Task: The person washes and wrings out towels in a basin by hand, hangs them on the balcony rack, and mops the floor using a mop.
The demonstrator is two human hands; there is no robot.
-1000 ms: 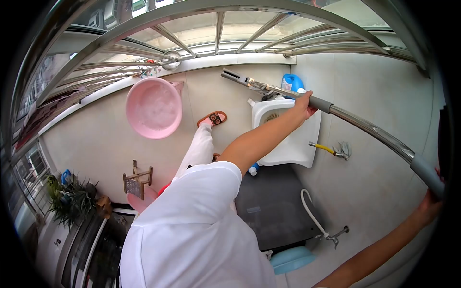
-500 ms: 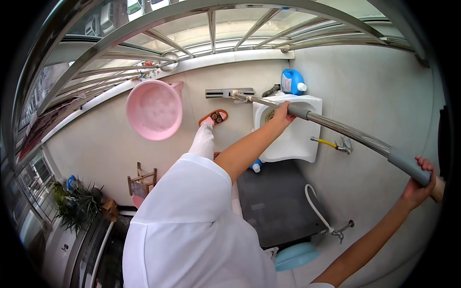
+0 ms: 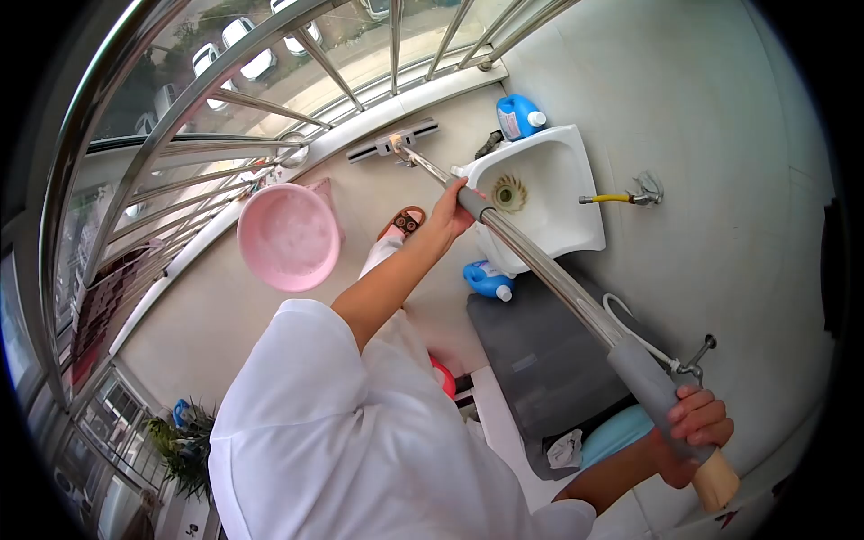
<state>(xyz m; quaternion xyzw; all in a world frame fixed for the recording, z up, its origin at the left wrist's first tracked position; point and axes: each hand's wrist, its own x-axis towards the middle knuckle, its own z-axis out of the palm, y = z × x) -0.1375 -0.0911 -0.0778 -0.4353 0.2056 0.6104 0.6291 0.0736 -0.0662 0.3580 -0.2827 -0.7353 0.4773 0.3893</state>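
Nearest, the right hand [image 3: 693,430] is wrapped around the grey grip of one long mop pole [image 3: 549,274], and the left hand [image 3: 450,213] clasps it higher up. Its flat head [image 3: 392,141] rests on the floor by the railing. Beyond: one pink basin [image 3: 288,236] of suds, one white sink [image 3: 538,193] with a yellowish drain, two blue bottles [image 3: 518,115].

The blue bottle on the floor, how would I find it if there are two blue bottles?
Find the white sink on the wall. One blue bottle stands up behind the sink by the railing. The blue bottle on the floor lies tipped over just below the sink's front edge, beside the dark mat, its white cap pointing toward the mat.
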